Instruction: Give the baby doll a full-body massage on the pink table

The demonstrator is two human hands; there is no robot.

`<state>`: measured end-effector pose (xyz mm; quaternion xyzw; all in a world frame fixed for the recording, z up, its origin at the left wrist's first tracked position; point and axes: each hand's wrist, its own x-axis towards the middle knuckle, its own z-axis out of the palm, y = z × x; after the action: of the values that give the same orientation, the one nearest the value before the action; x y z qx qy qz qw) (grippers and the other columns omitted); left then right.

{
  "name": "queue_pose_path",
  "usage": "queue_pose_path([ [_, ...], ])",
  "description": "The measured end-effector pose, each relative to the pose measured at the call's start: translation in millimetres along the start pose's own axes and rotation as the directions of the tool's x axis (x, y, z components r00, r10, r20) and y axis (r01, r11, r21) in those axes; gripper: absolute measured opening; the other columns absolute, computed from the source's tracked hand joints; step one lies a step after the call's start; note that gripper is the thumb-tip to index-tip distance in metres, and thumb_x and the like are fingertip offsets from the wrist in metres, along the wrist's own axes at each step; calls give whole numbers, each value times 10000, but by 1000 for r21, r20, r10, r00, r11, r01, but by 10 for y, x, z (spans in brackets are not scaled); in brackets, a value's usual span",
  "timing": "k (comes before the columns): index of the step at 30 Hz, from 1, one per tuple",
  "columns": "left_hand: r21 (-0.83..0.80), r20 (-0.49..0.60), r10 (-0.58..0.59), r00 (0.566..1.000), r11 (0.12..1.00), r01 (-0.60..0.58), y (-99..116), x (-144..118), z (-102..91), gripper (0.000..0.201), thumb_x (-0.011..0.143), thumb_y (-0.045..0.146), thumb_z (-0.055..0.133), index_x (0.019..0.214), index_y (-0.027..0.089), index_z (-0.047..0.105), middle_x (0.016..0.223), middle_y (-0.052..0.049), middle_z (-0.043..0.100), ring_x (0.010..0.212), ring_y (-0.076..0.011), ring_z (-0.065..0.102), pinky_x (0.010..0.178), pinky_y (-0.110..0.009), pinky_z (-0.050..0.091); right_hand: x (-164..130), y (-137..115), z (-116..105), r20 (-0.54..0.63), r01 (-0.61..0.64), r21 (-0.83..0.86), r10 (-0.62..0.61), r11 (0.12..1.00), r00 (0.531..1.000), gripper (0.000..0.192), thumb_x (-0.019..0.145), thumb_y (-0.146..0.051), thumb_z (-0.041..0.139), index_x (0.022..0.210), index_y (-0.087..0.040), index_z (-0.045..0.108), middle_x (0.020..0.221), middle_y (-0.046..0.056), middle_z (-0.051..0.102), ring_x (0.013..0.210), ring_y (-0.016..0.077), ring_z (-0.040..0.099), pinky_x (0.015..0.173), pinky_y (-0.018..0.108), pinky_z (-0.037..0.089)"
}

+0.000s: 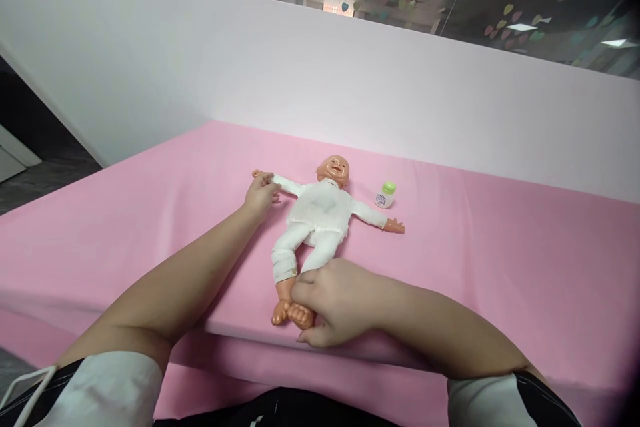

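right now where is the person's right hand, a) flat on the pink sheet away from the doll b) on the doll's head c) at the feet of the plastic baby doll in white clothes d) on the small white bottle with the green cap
c: the right hand closes its fingers around a foot of the plastic baby doll in white clothes, while the small white bottle with the green cap stands untouched beside the doll's head.

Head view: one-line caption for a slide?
Left hand holds the doll by one arm, right hand grips its foot on pink sheet; small bottle nearby.
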<state>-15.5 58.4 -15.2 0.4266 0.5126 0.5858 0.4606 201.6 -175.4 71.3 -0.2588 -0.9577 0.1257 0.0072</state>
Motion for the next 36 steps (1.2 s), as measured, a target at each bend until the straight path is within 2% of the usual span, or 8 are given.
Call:
queue_pose_path([
  [5, 45, 70, 107, 992, 993, -110, -10, -64, -7, 490, 680, 223, 724, 1164, 279, 676, 1008, -13, 667, 818, -182, 662, 702, -307, 543, 145, 28, 175, 116, 9, -72, -1, 997, 993, 414, 952, -521, 741, 1174, -172, 716, 1092, 90, 779, 818, 214, 683, 654, 320, 450],
  [9, 238, 149, 304, 941, 913, -332, -74, -124, -11, 630, 750, 299, 754, 1374, 282, 668, 1358, -87, 693, 1143, -282, 695, 923, -417, 609, -15, 42, -39, -34, 20, 40, -18, 999, 999, 327, 932, -482, 760, 1070, -194, 690, 1033, 62, 768, 853, 206, 692, 724, 315, 504],
  [12, 360, 323, 458, 828, 750, -555, -80, -184, -5, 680, 794, 351, 755, 1464, 277, 662, 1630, -121, 543, 1415, -352, 595, 1071, -500, 593, -177, 159, -257, -316, 50, 120, -9, 992, 949, 223, 944, -410, 729, 1049, -222, 674, 1085, 68, 781, 969, 224, 729, 860, 334, 564],
  [15, 412, 515, 525, 677, 541, -733, -27, -281, 23, 595, 857, 383, 716, 1442, 280, 719, 1663, -107, 552, 1542, -367, 510, 1254, -576, 464, -282, 421, -393, -564, -25, 144, 103, 989, 819, 279, 923, -365, 727, 1169, -237, 686, 1233, 95, 789, 1009, 246, 758, 889, 364, 590],
  [20, 418, 725, 426, 541, 352, -837, 40, -390, 89, 552, 908, 400, 668, 1444, 295, 749, 1661, -88, 594, 1617, -337, 458, 1381, -618, 252, -230, 1011, -268, -666, -209, 232, 312, 950, 677, 454, 866, -314, 729, 1312, -235, 708, 1237, 100, 809, 1003, 292, 775, 898, 423, 604],
  [25, 419, 730, 397, 556, 383, -823, 11, -358, 96, 547, 912, 457, 678, 1420, 276, 771, 1672, -108, 582, 1617, -339, 467, 1379, -610, 265, -111, 1360, -16, -596, -232, 409, 451, 883, 664, 495, 850, -301, 716, 1337, -219, 707, 1072, 42, 806, 876, 231, 743, 810, 366, 574],
  [29, 381, 674, 453, 583, 464, -800, 3, -320, 55, 551, 920, 487, 688, 1416, 260, 765, 1606, -113, 646, 1588, -347, 506, 1347, -584, 337, -155, 1255, -87, -625, -177, 455, 455, 873, 634, 423, 847, -353, 765, 1245, -212, 735, 985, 25, 772, 819, 205, 703, 745, 338, 551],
  [36, 331, 325, 415, 850, 791, -514, -159, -79, -28, 666, 863, 441, 745, 1499, 268, 652, 1589, -106, 628, 1489, -377, 567, 1267, -597, 436, -245, 576, -349, -586, 42, 339, 176, 940, 791, 442, 821, -579, 885, 1036, -217, 749, 780, -20, 690, 638, 133, 564, 646, 287, 481],
])
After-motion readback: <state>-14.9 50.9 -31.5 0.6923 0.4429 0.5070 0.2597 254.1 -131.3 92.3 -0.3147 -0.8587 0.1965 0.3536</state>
